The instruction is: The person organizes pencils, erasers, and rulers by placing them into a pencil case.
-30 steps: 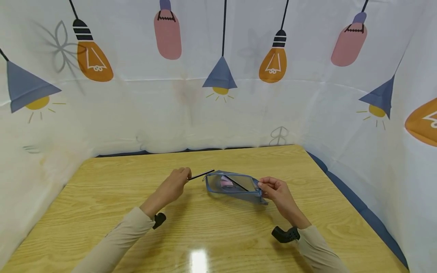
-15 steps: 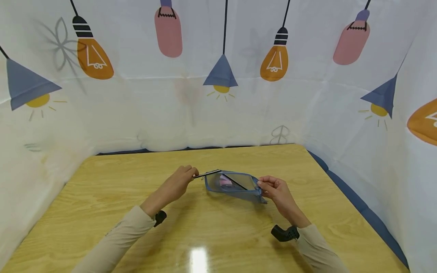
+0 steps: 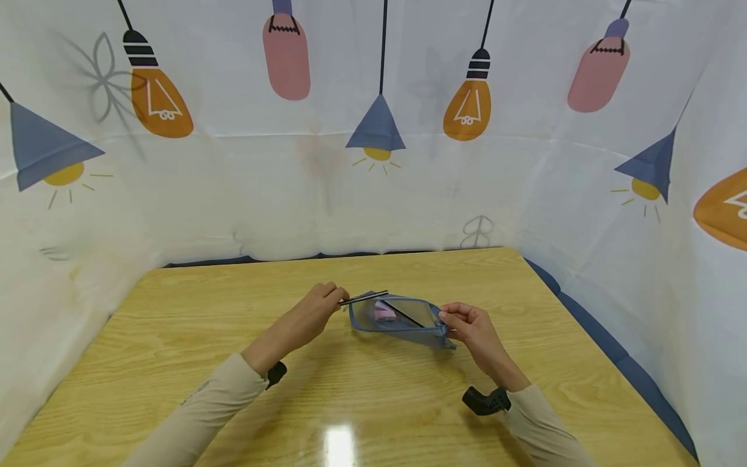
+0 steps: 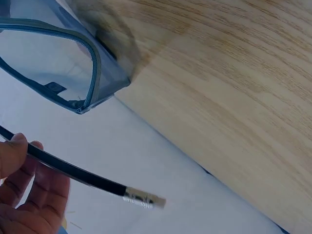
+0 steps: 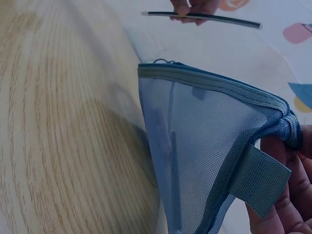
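My left hand pinches a black pencil near the left end of a blue mesh zip pouch. In the left wrist view, the pencil ends in a metal band and a small eraser. Its other end reaches over the pouch's far left rim in the head view. My right hand pinches the pouch's right end, beside a fabric tab. The unzipped mouth faces up. Inside lie a pink block-shaped item, its kind unclear, and a thin black stick, perhaps another pencil.
A wood-grain table lies under both hands. Behind it and along the sides hangs a white cloth printed with lamps and bulbs. Black camera mounts sit on both wrists.
The left hand has moved right with the pencil, whose far end now overlaps the pouch's far rim. The right hand and the pouch have stayed nearly still.
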Tool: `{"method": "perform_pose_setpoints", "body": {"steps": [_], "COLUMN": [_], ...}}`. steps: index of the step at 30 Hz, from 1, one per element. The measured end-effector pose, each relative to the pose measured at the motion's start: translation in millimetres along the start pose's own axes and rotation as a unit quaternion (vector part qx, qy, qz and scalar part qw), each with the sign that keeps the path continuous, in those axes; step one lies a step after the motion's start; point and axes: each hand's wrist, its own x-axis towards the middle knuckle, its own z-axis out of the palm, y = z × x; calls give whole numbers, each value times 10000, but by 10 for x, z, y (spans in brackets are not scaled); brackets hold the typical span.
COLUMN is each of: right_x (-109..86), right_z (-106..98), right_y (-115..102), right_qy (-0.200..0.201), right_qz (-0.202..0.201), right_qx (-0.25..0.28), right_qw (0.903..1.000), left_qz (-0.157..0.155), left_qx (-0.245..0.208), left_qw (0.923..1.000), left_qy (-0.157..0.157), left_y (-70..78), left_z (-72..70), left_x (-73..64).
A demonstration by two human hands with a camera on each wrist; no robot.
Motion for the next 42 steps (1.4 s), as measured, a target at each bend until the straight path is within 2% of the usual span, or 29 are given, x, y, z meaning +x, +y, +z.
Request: {"method": "perform_pose_setpoints", "body": {"steps": [3,7,15,23,30,35,42], "right_x": [1,1,10,14,19,26,31], "right_z": [4,7,11,40,30,39,43], "right_y": [-5,-5,7,3,19,18,14], "right_qy": [7,50,105,238,255,201,153], "right_qz": [-37,-30,26,115,184,143,89], "right_qx": [16,14,-15,-52,2,-16,-5], "right_qw": [10000,10000,9999,9996,9995,9997,9998], "left_qz": [165,470,967,1174,1593,1709,1611], "left_qx": [89,197,-219,-192,-396,-457,-720], "left_qw": [9998,9984,9913,9874,9781,9748,9758], "left_qy": [28,228,863,1046,1283,1362,1290], "left_y": [4,2,-10,44,65,84,102], "left_z": [-10,-7,0,-29,-13,-6,5], "left_x": [14,26,27,46,42,47,42]}}
